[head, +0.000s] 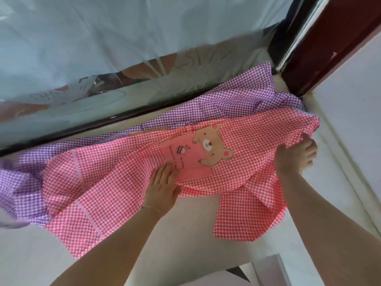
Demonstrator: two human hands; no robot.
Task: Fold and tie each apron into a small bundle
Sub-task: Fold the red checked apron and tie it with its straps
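Observation:
A pink gingham apron [107, 182] with a bear pocket [210, 149] lies spread across a white ledge [191, 230]. Under and behind it lies a purple gingham apron [233, 100], showing along the far edge and at the left. My left hand [162, 186] presses flat on the pink apron just below the pocket, its fingers straight. My right hand [296, 155] grips the pink apron's right edge, fingers curled round the bunched cloth. A pink strap end [247, 215] hangs over the ledge between my forearms.
A window with plastic film [123, 48] runs along the far side, with a dark frame rail [103, 126] at its foot. A dark red frame post [329, 44] stands at the right corner beside a white wall [350, 131].

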